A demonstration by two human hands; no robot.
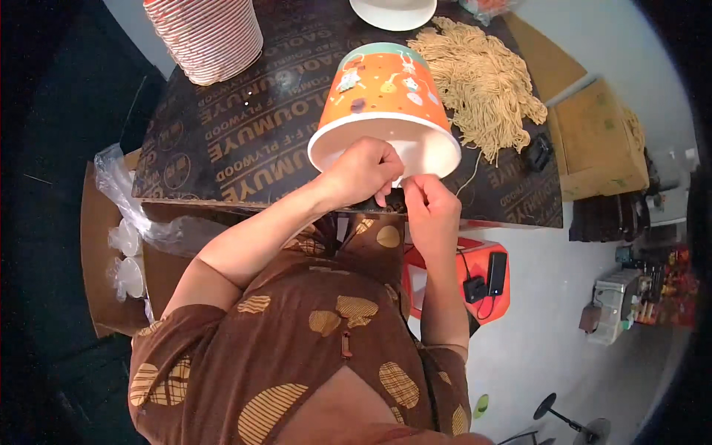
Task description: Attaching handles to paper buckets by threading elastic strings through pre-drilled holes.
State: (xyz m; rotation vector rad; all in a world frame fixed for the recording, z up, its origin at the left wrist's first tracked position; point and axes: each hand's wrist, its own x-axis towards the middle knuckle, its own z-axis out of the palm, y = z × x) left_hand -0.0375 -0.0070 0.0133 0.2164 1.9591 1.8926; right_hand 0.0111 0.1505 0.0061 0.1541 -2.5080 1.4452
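An orange paper bucket (386, 93) with a green band and cartoon figures lies tilted on the dark table, its white-rimmed mouth towards me. In front of that mouth, near the table's front edge, my left hand (363, 170) is closed with its fingers bent inward. Close beside it, my right hand (432, 204) pinches at the lower rim. A small white bit shows between the two hands, but my fingers hide what they grip. From a heap of beige cords (482, 81) behind the bucket, a single strand (469, 180) runs down towards my right hand.
A tall stack of nested paper buckets (208, 37) stands at the far left of the table (259, 96). At the back is a white round container (394, 11). Cardboard boxes flank the table, one at right (601, 141). Below its edge, a red stool (482, 278) bears black devices.
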